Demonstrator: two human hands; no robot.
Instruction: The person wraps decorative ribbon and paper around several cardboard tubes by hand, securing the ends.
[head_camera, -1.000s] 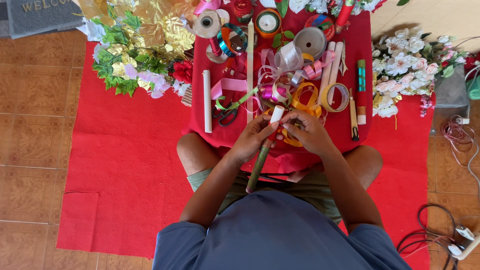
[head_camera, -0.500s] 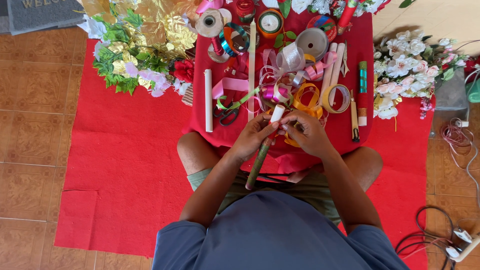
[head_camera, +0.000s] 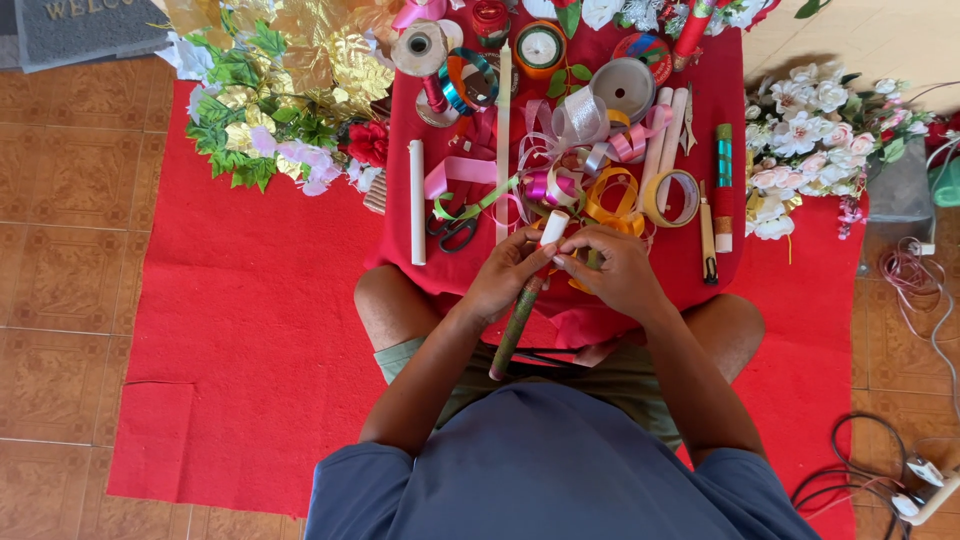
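Note:
My left hand (head_camera: 505, 277) grips a long thin stick (head_camera: 517, 322) that is white at its top end and wrapped in green and gold lower down; it slants from the low table toward my lap. My right hand (head_camera: 612, 268) is closed at the stick's upper part, its fingertips pinching beside the white tip. Both hands meet over the front edge of the red-covered low table (head_camera: 395, 270). Just beyond them lie curls of yellow and pink ribbon (head_camera: 600, 195) and black-handled scissors (head_camera: 455, 228).
A white rod (head_camera: 417, 202) lies left of the scissors, a tape ring (head_camera: 672, 197) and a green tube (head_camera: 723, 180) to the right. Ribbon spools crowd the table's far end. Gold and green artificial flowers (head_camera: 270, 90) sit left, white ones (head_camera: 810, 130) right. Cables (head_camera: 910, 290) trail at right.
My hands have stayed at the top of the stick with only small finger shifts. Nothing else on the table has moved.

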